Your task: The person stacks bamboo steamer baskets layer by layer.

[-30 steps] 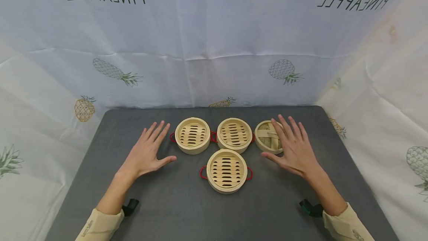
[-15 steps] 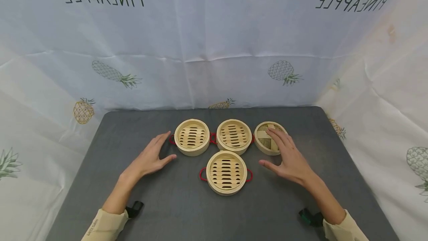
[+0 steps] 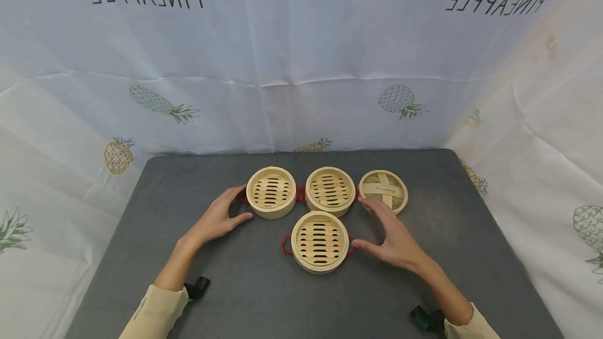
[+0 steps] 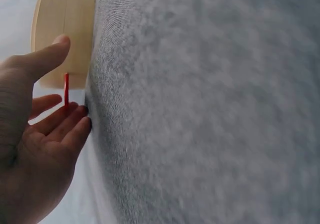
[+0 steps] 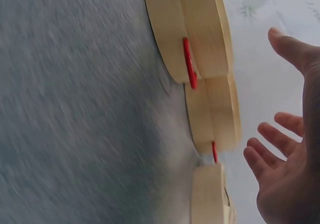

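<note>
Around the left bamboo steamer basket (image 3: 271,211) my left hand (image 3: 214,219) is spread. Its fingers are at the red handle (image 4: 66,87), and the thumb overlaps the steamer's wall in the left wrist view. My right hand (image 3: 395,239) is held with thumb and fingers apart, beside the front steamer basket (image 3: 320,242). In the head view its thumb tip overlaps that basket's right red handle, while the right wrist view shows the hand apart from the baskets. Another steamer basket (image 3: 330,190) sits at the back middle. A woven bamboo lid (image 3: 383,188) lies to its right.
Everything stands on a dark grey table (image 3: 264,302). Behind and at both sides hangs a white curtain (image 3: 292,41) printed with pineapples. The back baskets stand side by side, their red handles meeting, and the front basket is close against the back middle one.
My right hand has moved left and toward me, from over the lid to beside the front basket. My left hand has shifted slightly right, in to the left basket's handle. The baskets stay put.
</note>
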`<state>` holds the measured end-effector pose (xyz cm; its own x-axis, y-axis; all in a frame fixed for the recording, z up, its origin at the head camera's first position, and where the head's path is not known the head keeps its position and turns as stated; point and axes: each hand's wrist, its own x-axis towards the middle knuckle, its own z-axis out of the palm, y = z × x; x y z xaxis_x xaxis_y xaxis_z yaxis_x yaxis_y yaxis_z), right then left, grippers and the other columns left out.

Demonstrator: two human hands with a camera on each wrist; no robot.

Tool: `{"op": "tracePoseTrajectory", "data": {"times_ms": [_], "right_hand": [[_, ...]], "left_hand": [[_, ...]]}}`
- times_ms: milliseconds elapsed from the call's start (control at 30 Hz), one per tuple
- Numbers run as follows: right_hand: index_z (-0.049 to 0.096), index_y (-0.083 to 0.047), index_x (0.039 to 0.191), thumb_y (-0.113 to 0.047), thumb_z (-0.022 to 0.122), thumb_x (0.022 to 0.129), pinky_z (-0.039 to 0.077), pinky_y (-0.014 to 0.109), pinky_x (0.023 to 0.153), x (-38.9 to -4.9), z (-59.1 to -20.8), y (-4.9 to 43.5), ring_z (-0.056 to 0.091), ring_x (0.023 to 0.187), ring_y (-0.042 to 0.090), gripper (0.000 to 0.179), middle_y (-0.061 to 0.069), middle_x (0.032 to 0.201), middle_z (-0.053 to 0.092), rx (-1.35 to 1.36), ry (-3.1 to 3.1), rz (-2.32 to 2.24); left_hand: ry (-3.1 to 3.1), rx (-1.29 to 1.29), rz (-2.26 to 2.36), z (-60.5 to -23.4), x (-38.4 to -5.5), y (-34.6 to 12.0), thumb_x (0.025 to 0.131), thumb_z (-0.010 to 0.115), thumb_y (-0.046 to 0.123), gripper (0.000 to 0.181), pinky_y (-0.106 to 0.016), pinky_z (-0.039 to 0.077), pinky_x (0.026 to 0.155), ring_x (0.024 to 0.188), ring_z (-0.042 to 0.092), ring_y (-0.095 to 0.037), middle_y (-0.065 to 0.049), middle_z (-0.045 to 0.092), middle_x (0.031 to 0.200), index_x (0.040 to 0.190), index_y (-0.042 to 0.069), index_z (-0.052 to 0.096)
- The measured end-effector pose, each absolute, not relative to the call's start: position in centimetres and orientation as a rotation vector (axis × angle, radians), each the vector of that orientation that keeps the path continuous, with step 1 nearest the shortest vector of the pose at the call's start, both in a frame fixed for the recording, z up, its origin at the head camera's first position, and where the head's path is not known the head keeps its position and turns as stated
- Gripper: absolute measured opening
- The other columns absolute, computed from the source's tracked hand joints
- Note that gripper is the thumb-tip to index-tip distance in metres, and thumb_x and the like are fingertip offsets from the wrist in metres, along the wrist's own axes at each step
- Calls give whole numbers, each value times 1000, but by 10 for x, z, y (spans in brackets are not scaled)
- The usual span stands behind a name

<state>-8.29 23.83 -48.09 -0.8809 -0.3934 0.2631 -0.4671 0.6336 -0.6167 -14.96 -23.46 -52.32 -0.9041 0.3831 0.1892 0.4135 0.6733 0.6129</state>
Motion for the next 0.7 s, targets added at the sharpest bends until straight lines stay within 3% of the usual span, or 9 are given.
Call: {"op": "tracePoseTrajectory", "data": {"times_ms": [67, 333, 700], "right_hand": [[44, -15, 165, -35, 96, 82, 51, 54, 107, -82, -483, 235, 57, 138, 31, 100, 6, 163, 52, 730, -2746, 1114], [43, -19, 165, -37, 96, 82, 53, 59, 108, -76, -490, 225, 60, 138, 35, 100, 4, 163, 52, 726, -2779, 1237], [40, -19, 166, -43, 97, 80, 53, 40, 116, -71, -503, 211, 59, 144, 27, 106, 2, 163, 51, 786, -2780, 1367]], "left_hand": [[-2871, -646, -1084, -512, -149, -229, 94, 87, 25, 82, -69, 49, 112, 142, 56, -51, -31, 55, 155, 160, -3, 46], [-2904, -637, -1084, -509, -153, -221, 96, 86, 21, 79, -61, 53, 113, 142, 59, -45, -29, 56, 154, 159, -6, 46], [-2878, -662, -1117, -510, -155, -220, 95, 85, 16, 79, -61, 54, 110, 136, 61, -45, -29, 59, 148, 159, -6, 44]]}}
